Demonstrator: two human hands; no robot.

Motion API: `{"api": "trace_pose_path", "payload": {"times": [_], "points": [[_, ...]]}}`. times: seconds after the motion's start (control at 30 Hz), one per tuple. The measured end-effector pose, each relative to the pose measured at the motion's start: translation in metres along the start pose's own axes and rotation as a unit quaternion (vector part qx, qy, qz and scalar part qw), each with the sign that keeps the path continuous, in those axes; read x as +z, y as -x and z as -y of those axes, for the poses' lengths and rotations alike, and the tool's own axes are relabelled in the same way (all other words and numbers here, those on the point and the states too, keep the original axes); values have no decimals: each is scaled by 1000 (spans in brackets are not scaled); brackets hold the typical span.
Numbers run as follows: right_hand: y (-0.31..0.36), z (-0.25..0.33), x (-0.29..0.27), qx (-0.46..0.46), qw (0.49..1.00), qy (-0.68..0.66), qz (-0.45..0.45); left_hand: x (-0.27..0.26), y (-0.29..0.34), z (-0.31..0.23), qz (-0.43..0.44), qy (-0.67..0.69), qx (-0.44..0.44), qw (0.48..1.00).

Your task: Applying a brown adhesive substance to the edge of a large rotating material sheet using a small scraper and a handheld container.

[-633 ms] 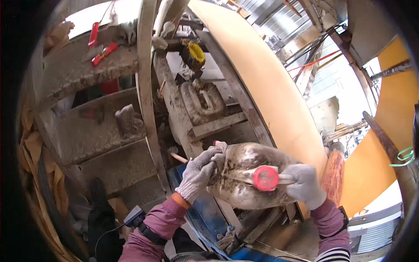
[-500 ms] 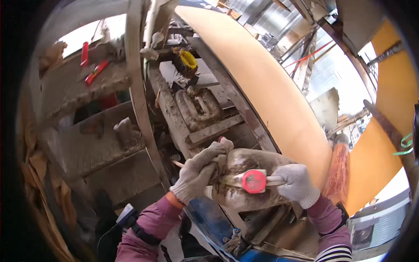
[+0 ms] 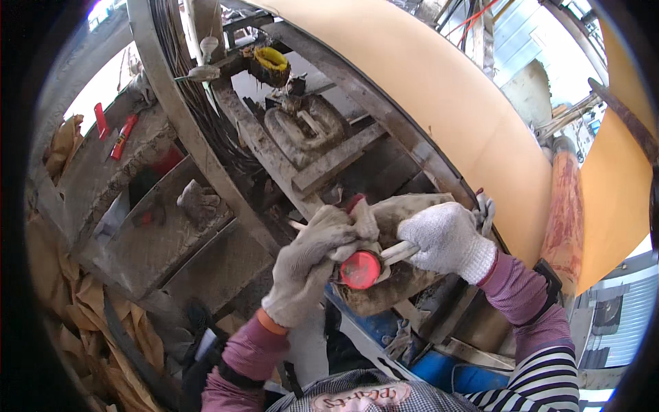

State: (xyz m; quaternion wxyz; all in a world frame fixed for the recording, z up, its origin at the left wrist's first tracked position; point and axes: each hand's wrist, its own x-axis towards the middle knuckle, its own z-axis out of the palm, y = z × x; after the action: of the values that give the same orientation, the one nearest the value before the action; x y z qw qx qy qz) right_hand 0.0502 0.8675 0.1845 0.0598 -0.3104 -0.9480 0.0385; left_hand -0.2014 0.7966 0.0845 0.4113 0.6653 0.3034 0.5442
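My right hand, in a pale knit work glove, grips the whitish handle of a tool with a round red disc on it. My left hand, in a dirtier glove, is closed at the disc's upper left. Beside its fingers bunches a grimy cloth piece with a red edge. A thin pale stick end pokes out behind that hand. What its fingers hold is hidden. Under both hands lies a stained, brownish-white bulky thing, partly covered by them.
A large tan sheet curves along the right. Ahead are a dirt-caked metal casting and a yellow-rimmed pot. Left shelves hold a red tube and a crumpled glove. A rusty red cylinder stands right; brown paper lies lower left.
The right hand has moved up and left, nearer my left hand. The red disc has shifted left and slightly down, and its handle now slants. The whole view has shifted as well.
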Motion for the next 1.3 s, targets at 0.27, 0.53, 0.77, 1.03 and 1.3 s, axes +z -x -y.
{"api": "trace_pose_path", "payload": {"times": [0.27,0.53,0.77,1.03,1.3], "points": [[9,-7,10,95,994,-34,-52,93,61,-6,-321,90,-198,922],[15,-20,23,135,986,-36,-89,40,-2,-4,-135,-110,-35,984],[-6,-37,4,107,991,-30,-71,46,94,58,-81,-237,-322,913],[35,-54,-69,292,953,-71,-22,-41,126,88,-376,57,-438,814],[79,-103,10,192,939,262,117,-87,75,85,-418,206,-302,831]]}}
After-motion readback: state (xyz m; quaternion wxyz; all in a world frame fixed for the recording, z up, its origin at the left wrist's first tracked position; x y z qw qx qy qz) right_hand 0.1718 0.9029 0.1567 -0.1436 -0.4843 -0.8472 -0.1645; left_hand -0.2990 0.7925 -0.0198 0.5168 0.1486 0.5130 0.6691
